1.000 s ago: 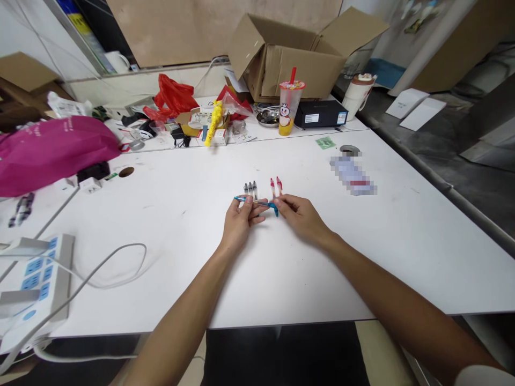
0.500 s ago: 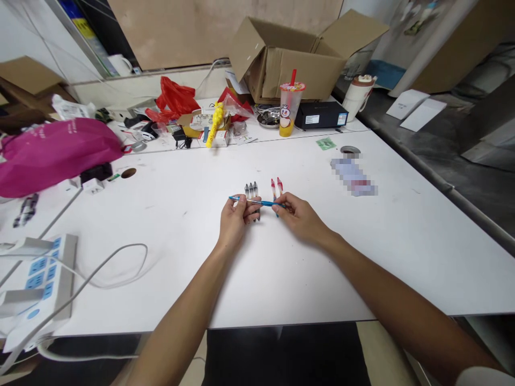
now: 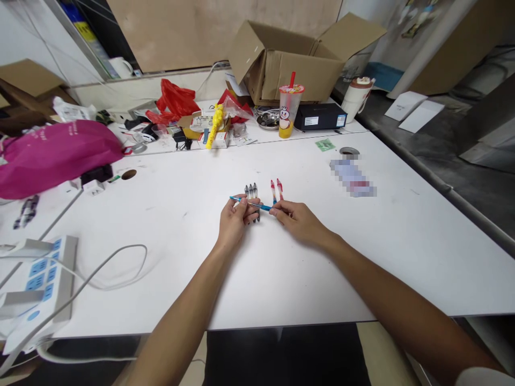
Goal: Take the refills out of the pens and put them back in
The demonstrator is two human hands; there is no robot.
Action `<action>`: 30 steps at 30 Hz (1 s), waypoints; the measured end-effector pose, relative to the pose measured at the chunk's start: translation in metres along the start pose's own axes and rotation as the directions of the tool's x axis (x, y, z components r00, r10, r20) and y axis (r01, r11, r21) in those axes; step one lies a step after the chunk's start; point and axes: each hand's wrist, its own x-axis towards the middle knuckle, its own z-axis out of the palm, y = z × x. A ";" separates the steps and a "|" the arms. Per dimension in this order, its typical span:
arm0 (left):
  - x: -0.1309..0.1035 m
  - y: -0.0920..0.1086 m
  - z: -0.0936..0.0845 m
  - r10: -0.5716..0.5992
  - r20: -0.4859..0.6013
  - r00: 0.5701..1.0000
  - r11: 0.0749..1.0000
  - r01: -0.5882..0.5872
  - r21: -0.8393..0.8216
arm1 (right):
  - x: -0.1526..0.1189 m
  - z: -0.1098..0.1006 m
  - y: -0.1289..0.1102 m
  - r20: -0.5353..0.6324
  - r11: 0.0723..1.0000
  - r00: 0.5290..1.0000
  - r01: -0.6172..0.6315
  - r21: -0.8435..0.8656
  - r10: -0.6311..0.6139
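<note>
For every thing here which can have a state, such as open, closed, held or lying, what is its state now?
Left hand: closed on the blue pen
Right hand: pinching the same pen
Blue pen: held, slightly tilted
Three black pens: lying side by side, partly hidden
Two red-ended pens: lying, partly hidden
Cardboard box: open
Drink cup: upright, lidded, straw in
Power strip: plugs inserted
</note>
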 end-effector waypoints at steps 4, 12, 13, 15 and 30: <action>0.000 -0.002 -0.002 0.085 0.056 0.995 0.996 -0.087 0.031 | -0.002 0.001 -0.002 0.072 0.997 0.996 -0.054 0.058 0.050; 0.001 -0.006 -0.004 0.175 -0.016 0.984 0.983 -0.174 0.054 | 0.000 0.003 -0.003 -0.010 0.992 1.000 0.012 0.127 -0.011; 0.001 -0.005 -0.004 0.168 -0.009 0.986 0.984 -0.167 0.065 | 0.000 0.001 -0.003 -0.031 0.991 0.999 0.014 0.130 -0.010; 0.001 -0.002 -0.005 0.148 0.012 0.989 0.986 -0.148 0.082 | 0.001 -0.001 -0.003 -0.061 0.992 0.998 0.017 0.124 -0.010; 0.000 0.001 -0.006 0.118 0.143 0.983 0.992 -0.123 0.028 | -0.006 0.005 -0.014 0.208 0.997 0.978 -0.026 0.067 0.012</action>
